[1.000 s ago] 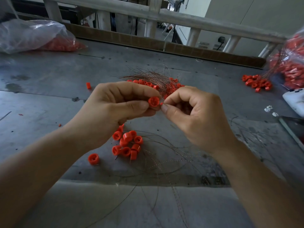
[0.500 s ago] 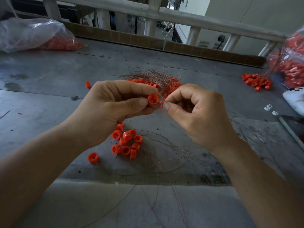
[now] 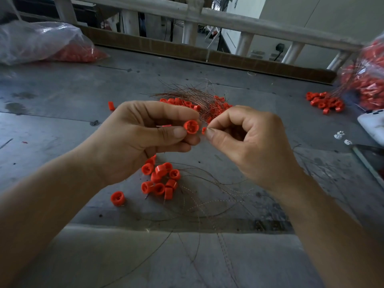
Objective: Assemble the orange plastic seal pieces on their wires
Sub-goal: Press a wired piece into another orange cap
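Orange seal ring (image 3: pixel 191 126): pinched by left hand (image 3: pixel 141 140); right hand (image 3: pixel 249 142) pinches small orange insert (image 3: pixel 204 130) just beside it. Left bag (image 3: pixel 41 42) and right bag (image 3: pixel 367 75) hold orange pieces.

Holding seal piece (image 3: pixel 190 127) in left hand (image 3: pixel 143 140), just left of small piece (image 3: pixel 204 130) in right hand (image 3: pixel 249 142); hovering over loose pieces (image 3: pixel 160 179) on table (image 3: pixel 62 96), wire bundle (image 3: pixel 193 96) lying behind, left bag (image 3: pixel 41 42) and right bag (image 3: pixel 365 80) flanking.
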A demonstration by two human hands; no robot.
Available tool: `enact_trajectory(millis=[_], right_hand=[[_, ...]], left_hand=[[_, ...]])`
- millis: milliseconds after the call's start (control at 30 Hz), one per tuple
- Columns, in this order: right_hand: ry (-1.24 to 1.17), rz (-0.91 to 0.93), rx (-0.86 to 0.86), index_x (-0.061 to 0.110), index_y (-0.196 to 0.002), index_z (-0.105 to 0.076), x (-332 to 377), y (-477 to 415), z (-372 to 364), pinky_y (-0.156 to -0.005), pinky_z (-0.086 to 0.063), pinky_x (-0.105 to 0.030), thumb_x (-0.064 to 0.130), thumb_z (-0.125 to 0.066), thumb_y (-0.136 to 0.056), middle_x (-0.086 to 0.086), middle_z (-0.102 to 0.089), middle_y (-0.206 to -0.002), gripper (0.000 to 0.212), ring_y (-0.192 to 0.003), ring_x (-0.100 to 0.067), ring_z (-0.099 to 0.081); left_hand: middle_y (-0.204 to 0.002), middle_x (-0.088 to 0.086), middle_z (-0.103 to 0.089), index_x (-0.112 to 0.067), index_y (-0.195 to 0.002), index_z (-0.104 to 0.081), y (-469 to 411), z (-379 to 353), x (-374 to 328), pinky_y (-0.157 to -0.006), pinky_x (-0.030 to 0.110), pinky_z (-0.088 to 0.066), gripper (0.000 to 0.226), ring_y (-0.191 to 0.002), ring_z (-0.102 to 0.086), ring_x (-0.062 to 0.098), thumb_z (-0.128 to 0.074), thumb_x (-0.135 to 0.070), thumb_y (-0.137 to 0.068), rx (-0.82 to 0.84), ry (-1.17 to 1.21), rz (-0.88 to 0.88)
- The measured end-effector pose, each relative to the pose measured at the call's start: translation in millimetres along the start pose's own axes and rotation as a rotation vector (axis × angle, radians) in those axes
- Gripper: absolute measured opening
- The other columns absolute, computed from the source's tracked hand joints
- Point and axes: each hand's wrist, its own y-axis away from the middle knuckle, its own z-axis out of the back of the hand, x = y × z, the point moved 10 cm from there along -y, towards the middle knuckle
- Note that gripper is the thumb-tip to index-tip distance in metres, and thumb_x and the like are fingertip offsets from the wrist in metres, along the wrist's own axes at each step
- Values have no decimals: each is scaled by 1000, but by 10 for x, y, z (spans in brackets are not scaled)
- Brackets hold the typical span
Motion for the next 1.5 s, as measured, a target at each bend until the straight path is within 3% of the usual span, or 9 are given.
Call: enact_trajectory(millis=[300,433,500,600,700,833,1100,1233,1500], right_hand=[[-188,-77,69,18,-70,-66,-77,21,-97,-45,-37,-12,10,-69,-79,12,-56,-52,12,-47,-2,-48],[-222,-102,104,20,-72,-67,-109,38,-204,-53,-48,-34,6,-69,-77,-1,-66,-63,14,-58,-25,-59],[-216,-102,120,22,-73,-67,-114,41,-222,-56,-49,-32,8,-70,-77,1,-67,-65,15,-59,-22,-61],[-151,-90,146,23,-74,-67,-114,16,-166,-54,-47,-23,21,-70,-77,7,-65,-64,5,-58,-10,-57],[-50,-183,10,25,-74,-67,-345,-61,131,-60,-48,-23,39,-64,-75,6,-66,-66,15,-60,-10,-60],[142,-283,-207,30,-69,-61,-737,-104,524,-65,-45,-18,26,-64,-84,16,-60,-66,16,-62,2,-56],[419,-410,-28,17,-95,-70,-1213,-93,357,-73,-37,-17,14,-63,-84,9,-60,-81,13,-80,-7,-55],[453,-393,56,18,-112,-65,-1264,-117,160,-76,-37,-20,17,-62,-85,5,-56,-89,27,-82,-9,-49],[482,-404,12,15,-101,-65,-1278,-146,159,-80,-44,-28,17,-67,-81,-2,-66,-98,20,-89,-19,-60]], left_hand=[[-89,1,-73,-26,-90,-73,-6,-27,59,-69,24,-56,43,-81,-69,13,-84,-44,-53,23,43,18],[-89,2,-73,-23,-90,-73,-8,-60,75,-68,23,-55,41,-82,-69,13,-83,-39,-54,46,80,24],[-88,2,-73,-22,-91,-73,-8,-61,89,-68,23,-55,41,-81,-69,13,-83,-38,-55,47,96,33],[-89,4,-73,-20,-90,-73,-9,-66,111,-67,22,-55,39,-81,-70,14,-83,-35,-55,49,127,46],[-90,7,-72,-18,-90,-73,-12,-53,141,-67,23,-55,42,-82,-70,16,-85,-34,-53,36,141,62],[-92,6,-72,-18,-92,-72,0,-91,145,-69,22,-54,36,-85,-69,15,-80,-30,-59,61,155,70],[-86,6,-72,-17,-84,-74,26,-111,63,-65,20,-54,45,-79,-70,14,-87,-37,-45,38,162,78],[-79,8,-72,-11,-77,-75,38,-173,14,-59,17,-54,21,-70,-70,13,-70,-11,-57,57,261,81],[-78,9,-72,-9,-77,-75,30,-178,31,-59,17,-54,22,-69,-70,13,-65,-9,-58,45,253,97]])
